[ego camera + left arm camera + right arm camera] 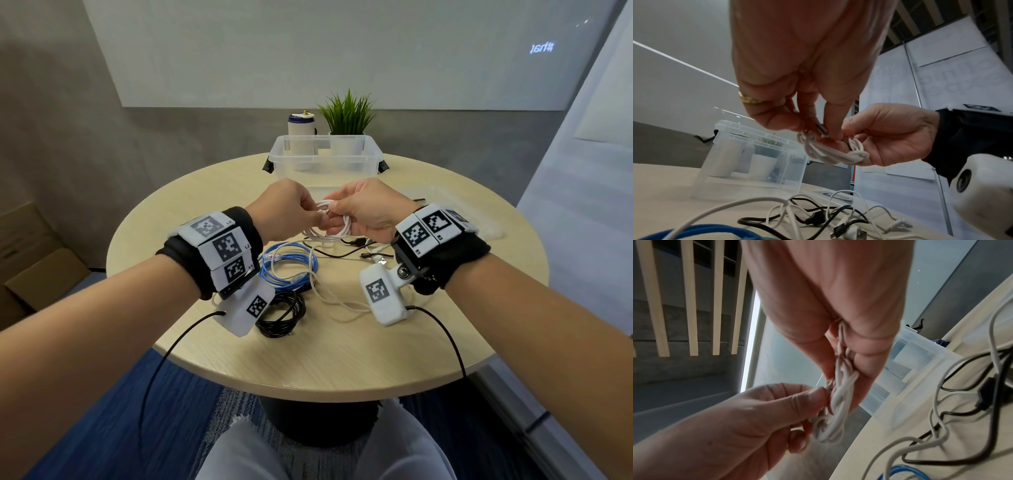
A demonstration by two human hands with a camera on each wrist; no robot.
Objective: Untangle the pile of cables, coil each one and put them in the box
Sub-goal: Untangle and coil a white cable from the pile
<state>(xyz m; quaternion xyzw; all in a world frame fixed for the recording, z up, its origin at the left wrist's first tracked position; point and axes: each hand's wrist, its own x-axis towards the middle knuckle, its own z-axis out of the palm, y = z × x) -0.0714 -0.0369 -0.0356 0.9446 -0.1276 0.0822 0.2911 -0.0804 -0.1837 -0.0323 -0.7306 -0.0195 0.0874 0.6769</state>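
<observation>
Two hands meet above the table (pixel 428 342): the right hand (pixel 368 209) grips one coiled white cable (pixel 337 229), the left hand (pixel 286 209) pinches its plug. One clear box (pixel 325 156) stands at twelve o'clock; one blue coil (pixel 289 269) and one black coil (pixel 284 313) lie at six.

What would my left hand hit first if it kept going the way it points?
Probably the right hand, straight across the coiled white cable that the left hand also pinches; depth is hard to judge.

Bare table (pixel 428 342) near the front edge; loose cables (pixel 308 274) mid-table, open box (pixel 323 156) behind
</observation>
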